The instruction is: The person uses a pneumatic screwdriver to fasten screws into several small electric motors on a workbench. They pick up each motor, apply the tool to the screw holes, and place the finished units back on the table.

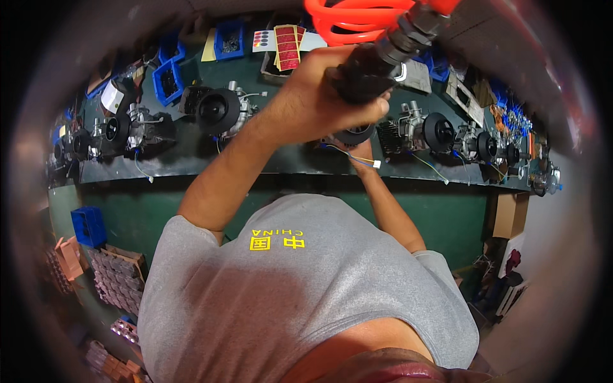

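A dark green workbench (191, 153) spans the upper frame, lined with black motor assemblies (220, 110) and blue bins (167, 82). At top centre the left hand (319, 96) grips a black pneumatic tool (377, 60); the right hand (359, 153), beneath it, is mostly hidden, grip unclear.

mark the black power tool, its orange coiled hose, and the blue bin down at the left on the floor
black power tool (364, 70), head view, on its dark body just above the gripping fingers
orange coiled hose (348, 19), head view, on the coil loops
blue bin (88, 225), head view, on its front wall
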`<state>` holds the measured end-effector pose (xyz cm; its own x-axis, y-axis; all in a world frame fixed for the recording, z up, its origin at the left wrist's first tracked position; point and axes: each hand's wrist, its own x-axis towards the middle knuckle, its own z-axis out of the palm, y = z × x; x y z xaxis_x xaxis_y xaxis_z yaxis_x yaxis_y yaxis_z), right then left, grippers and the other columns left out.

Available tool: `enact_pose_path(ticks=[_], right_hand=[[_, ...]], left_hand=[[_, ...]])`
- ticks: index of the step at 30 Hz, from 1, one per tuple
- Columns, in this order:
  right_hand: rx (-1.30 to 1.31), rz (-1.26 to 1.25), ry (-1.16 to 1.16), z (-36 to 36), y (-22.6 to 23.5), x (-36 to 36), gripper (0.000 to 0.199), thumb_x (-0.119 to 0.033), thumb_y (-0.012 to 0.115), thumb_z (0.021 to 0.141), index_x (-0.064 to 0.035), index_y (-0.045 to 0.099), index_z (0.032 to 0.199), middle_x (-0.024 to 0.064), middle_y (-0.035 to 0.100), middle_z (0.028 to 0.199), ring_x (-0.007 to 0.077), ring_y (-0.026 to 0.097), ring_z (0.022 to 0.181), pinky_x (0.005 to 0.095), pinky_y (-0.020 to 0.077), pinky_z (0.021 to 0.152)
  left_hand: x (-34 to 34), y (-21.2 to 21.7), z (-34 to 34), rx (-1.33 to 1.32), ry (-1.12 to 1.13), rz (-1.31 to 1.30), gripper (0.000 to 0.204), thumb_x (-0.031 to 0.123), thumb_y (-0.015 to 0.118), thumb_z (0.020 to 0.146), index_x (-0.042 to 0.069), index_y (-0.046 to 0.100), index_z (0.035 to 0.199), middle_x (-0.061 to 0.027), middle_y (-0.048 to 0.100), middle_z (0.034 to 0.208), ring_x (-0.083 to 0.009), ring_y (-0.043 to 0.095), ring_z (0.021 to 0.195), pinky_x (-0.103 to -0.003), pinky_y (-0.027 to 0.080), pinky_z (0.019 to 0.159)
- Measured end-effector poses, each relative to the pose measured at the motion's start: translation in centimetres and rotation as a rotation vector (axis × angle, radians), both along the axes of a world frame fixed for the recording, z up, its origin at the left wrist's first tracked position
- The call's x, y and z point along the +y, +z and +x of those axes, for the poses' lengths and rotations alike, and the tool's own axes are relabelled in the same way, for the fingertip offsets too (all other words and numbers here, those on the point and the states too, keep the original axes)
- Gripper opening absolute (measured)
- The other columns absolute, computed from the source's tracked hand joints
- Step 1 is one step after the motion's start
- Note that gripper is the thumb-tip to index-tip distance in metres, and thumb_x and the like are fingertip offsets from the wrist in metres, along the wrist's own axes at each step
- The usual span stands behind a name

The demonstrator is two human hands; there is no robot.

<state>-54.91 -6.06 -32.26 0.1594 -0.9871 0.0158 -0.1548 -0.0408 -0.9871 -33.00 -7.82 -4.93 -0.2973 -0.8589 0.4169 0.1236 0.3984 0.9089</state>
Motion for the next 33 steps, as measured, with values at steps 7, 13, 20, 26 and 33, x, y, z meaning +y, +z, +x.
enact_pose_path(ticks=[7, 13, 20, 26, 33], right_hand=[[0.002, 0.028, 0.022, 0.6, -0.1, 0.5, 0.066, -0.004, 0.09, 0.077, -0.0029, 0.058, 0.134, 0.0065, 0.065, 0.13, 0.0187, 0.063, 0.116, 0.0338, 0.0516, 0.101], [0.138, -0.033, 0.02, 0.3, -0.2, 0.6, 0.061, -0.01, 0.091, 0.078, -0.0029, 0.062, 0.131, 0.0063, 0.067, 0.129, 0.0191, 0.063, 0.116, 0.0347, 0.0511, 0.1], [0.018, 0.002, 0.003, 0.0, -2.0, 0.4, 0.064, -0.01, 0.092, 0.077, -0.0027, 0.061, 0.133, 0.0067, 0.066, 0.131, 0.0193, 0.062, 0.118, 0.0349, 0.0506, 0.102], [0.082, -0.014, 0.006, 0.3, -0.9, 0.7, 0.052, -0.02, 0.085, 0.088, -0.003, 0.065, 0.132, 0.0057, 0.065, 0.132, 0.0193, 0.058, 0.122, 0.0359, 0.0436, 0.108], [0.096, -0.048, 0.02, 0.8, 0.4, 0.8, 0.052, -0.021, 0.085, 0.088, -0.003, 0.065, 0.132, 0.0064, 0.066, 0.132, 0.0198, 0.059, 0.121, 0.0359, 0.0441, 0.108]], left_hand=[[-2.8, -6.2, 2.4, 0.253, 0.3, 0.226, 0.015, 0.004, 0.079, 0.085, 0.002, 0.071, 0.099, -0.0008, 0.072, 0.088, -0.0089, 0.067, 0.081, -0.027, 0.055, 0.075], [-3.3, -8.7, 2.8, 0.276, 0.405, 0.226, 0.015, 0.007, 0.079, 0.086, 0.003, 0.074, 0.099, -0.0018, 0.073, 0.091, -0.0093, 0.066, 0.083, -0.028, 0.055, 0.078], [-3.5, -10.0, 3.0, 0.341, 0.468, 0.217, 0.014, 0.009, 0.081, 0.087, 0.005, 0.074, 0.099, -0.0005, 0.073, 0.093, -0.0094, 0.067, 0.086, -0.029, 0.055, 0.082], [-3.2, -9.4, 3.4, 0.375, 0.505, 0.206, 0.012, 0.003, 0.078, 0.085, 0.003, 0.073, 0.096, -0.0013, 0.074, 0.09, -0.0095, 0.069, 0.083, -0.027, 0.056, 0.079], [-3.2, -9.8, 3.7, 0.336, 0.482, 0.214, 0.014, 0.009, 0.08, 0.088, 0.005, 0.074, 0.099, -0.0009, 0.073, 0.092, -0.0091, 0.067, 0.085, -0.028, 0.055, 0.081]])
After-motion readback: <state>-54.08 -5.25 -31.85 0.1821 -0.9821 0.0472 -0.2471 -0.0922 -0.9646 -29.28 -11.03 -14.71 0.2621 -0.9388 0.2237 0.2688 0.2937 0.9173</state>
